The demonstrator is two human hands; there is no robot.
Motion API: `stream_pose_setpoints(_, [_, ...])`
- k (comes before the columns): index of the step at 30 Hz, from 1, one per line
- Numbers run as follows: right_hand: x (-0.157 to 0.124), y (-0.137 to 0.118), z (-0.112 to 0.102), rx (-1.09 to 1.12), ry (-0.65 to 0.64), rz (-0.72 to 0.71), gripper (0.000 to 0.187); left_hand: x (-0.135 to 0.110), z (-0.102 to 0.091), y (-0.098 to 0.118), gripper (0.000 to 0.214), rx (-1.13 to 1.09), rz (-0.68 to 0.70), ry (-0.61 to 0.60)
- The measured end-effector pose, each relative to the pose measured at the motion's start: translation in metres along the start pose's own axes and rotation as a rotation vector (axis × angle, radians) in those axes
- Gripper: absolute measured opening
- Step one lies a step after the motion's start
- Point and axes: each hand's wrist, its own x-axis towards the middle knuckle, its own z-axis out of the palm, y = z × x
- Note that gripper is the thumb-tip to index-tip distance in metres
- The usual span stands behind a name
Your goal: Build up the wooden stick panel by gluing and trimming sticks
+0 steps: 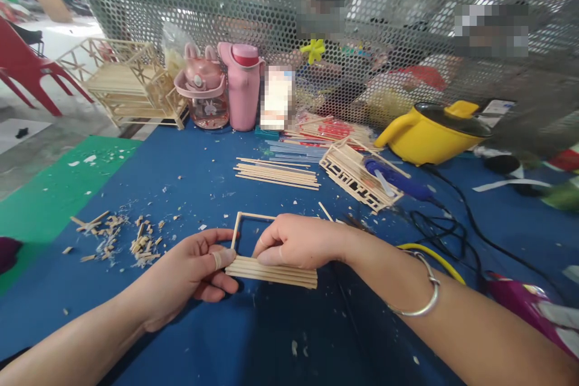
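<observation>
- Wooden sticks make up a small rectangular stick frame (pixel 275 271) at the near middle of the blue surface (pixel 203 338), several rods packed side by side along its near edge.
- The left hand (pixel 199 262) has its fingers clamped on the frame's left end, thumb on top.
- The right hand (pixel 303 241) reaches over the frame, fingers bent and close together, touching the innermost rod; whether they grip it, I cannot tell.
- Beyond lie loose sticks (pixel 275 174) in a row and, to the right, a latticed panel (pixel 346 178) with a blue-handled tool (pixel 398 180) resting on it.
- Wood scraps (pixel 143 244) lie left of the left hand.
- Farther back stand a pink bottle (pixel 244 93) and a yellow pot (pixel 438 139).
</observation>
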Motion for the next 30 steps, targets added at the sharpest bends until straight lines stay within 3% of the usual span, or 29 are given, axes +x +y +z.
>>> stream_pose_setpoints(11, [0.001,0.001,0.002,-0.021,0.018,-0.01,0.027,0.002,-0.003,0.003,0.028,0.061,0.027,0.076])
stream_pose_setpoints(14, [0.001,0.002,0.002,-0.015,0.019,-0.014,0.027,0.0,-0.007,-0.001,0.028,0.34,0.293,0.251])
stream_pose_setpoints(16, [0.0,0.001,0.002,-0.013,0.025,-0.01,0.027,-0.005,-0.007,-0.005,0.024,0.656,0.653,0.418])
stream_pose_setpoints(17, [0.0,0.001,0.002,-0.011,0.029,-0.008,0.026,-0.007,-0.005,-0.008,0.021,0.815,0.843,0.439])
stream_pose_setpoints(20, [0.0,-0.001,0.002,-0.012,0.04,-0.012,0.025,-0.013,0.004,-0.016,0.019,1.148,1.239,0.202])
stream_pose_setpoints(21, [0.0,-0.001,0.002,-0.015,0.044,-0.01,0.024,-0.013,0.008,-0.018,0.02,1.199,1.298,0.118])
stream_pose_setpoints(23, [0.001,-0.002,0.003,-0.026,0.06,0.001,0.023,-0.011,0.016,-0.02,0.024,1.248,1.332,0.073])
stream_pose_setpoints(30, [-0.003,0.0,0.001,-0.045,0.121,-0.014,0.024,0.002,0.018,-0.017,0.037,1.251,1.267,0.31])
